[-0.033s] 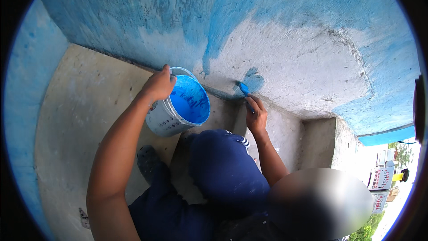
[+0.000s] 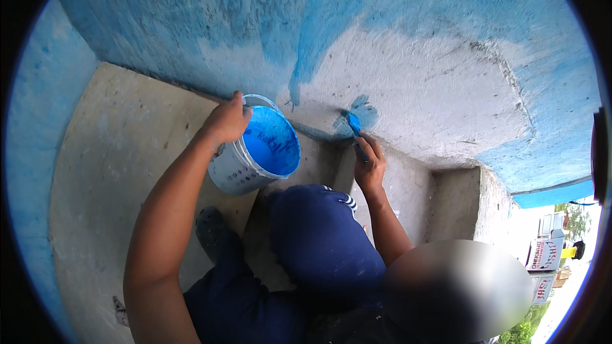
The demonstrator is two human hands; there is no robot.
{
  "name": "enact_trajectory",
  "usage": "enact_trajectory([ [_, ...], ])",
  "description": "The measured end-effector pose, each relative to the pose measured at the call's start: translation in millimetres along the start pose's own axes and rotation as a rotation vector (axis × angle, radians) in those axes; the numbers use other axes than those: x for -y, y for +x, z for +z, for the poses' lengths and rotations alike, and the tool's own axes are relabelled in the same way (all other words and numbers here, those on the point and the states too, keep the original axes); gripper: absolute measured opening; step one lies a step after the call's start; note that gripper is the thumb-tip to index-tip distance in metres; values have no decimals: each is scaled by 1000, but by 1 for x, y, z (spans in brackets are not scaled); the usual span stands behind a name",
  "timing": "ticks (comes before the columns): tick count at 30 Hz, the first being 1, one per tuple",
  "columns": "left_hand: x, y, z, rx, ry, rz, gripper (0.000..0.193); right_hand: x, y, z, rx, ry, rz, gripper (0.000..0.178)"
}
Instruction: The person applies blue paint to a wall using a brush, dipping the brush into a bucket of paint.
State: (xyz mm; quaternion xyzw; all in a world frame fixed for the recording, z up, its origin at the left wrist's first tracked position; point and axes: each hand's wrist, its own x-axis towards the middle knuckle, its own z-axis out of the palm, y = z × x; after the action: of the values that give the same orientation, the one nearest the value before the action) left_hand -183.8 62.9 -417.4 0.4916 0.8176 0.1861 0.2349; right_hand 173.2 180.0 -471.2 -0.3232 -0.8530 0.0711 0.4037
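My left hand (image 2: 228,121) grips the rim of a white plastic bucket (image 2: 237,172) and holds it tilted, its mouth toward the wall. Bright blue paint (image 2: 260,151) coats its inside and lies at the bottom; a thin handle arches over the rim. In my right hand (image 2: 370,167) is a paintbrush (image 2: 354,125), its blue bristles against the wall (image 2: 414,83) low down. Around the bristles spreads a wet blue patch (image 2: 364,112) on bare whitish plaster. Brush and bucket are apart.
Streaky blue paint (image 2: 210,6) covers the wall above and to the left. Concrete steps (image 2: 408,185) run along the wall's foot at right, with a pale concrete slab (image 2: 121,153) at left. My bent knee (image 2: 319,229) stands between my arms. Boxes (image 2: 545,255) and greenery lie far right.
My right hand and the brush have shifted slightly to the right along the wall. The left hand and the bucket have hardly moved.
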Motion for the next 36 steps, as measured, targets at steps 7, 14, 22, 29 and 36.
enact_trajectory([
  [7,-5,-3,-1,26,-49,-5,50,11,-23,15,105,113,199,20],
  [14,-7,-5,-4,30,-18,-8,58,-34,-39,57,328,84,187,19],
  [22,8,-9,-5,-12,-21,3,53,16,-35,20,46,109,101,23],
  [29,-3,-6,-1,-28,-22,5,49,-28,-46,50,387,59,157,34],
  [36,7,-11,-3,18,-70,-24,47,-11,-36,33,112,16,-27,43],
])
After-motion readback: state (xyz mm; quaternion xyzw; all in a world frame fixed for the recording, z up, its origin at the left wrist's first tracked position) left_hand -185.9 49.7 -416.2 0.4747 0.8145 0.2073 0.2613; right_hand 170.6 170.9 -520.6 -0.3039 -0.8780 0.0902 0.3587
